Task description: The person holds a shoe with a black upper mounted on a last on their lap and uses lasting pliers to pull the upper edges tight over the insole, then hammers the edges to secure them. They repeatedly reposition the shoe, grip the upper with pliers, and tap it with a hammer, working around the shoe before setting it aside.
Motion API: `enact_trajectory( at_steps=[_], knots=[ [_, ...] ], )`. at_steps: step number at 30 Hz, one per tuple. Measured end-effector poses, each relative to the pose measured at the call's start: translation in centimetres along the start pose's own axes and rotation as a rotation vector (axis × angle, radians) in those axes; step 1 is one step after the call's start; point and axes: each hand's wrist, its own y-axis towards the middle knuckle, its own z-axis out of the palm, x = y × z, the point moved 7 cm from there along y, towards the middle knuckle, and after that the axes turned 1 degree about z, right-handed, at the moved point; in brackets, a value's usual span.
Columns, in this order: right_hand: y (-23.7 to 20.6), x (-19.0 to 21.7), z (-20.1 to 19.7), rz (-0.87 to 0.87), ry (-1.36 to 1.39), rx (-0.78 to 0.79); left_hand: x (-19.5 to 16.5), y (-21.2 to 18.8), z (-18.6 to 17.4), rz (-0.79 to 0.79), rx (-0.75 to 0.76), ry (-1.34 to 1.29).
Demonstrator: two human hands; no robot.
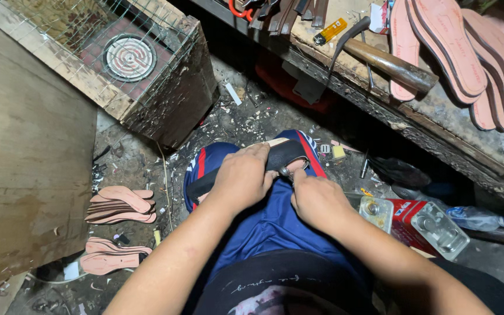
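My left hand point(241, 178) grips a black shoe upper point(284, 154) stretched over a form that rests on my knee in blue shorts point(263, 221). The fingers curl over its top edge. My right hand point(317, 198) is closed around a metal pincer tool point(287, 171), whose jaws meet the black material right beside my left thumb. Most of the tool is hidden inside the fist.
A wire-covered box with a round electric heater coil point(129, 56) stands at upper left. Pink insoles lie stacked on the floor point(121, 204) and on the workbench point(468, 52), beside a hammer point(392, 67) and a yellow lighter point(329, 31). A red box point(406, 219) and metal pieces sit at right.
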Motion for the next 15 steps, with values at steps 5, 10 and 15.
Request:
enact_trajectory(
  at_steps=[5, 10, 15],
  knots=[
    [0.6, -0.1, 0.4, 0.002, -0.031, 0.062, 1.8, 1.2, 1.5, -0.204, 0.255, -0.080],
    [0.6, -0.1, 0.4, -0.019, -0.057, 0.011, 2.1, 2.1, 2.3, -0.239, 0.421, -0.023],
    [0.6, -0.2, 0.2, -0.005, -0.044, -0.012, 0.5, 1.2, 1.5, -0.089, 0.278, 0.040]
  ],
)
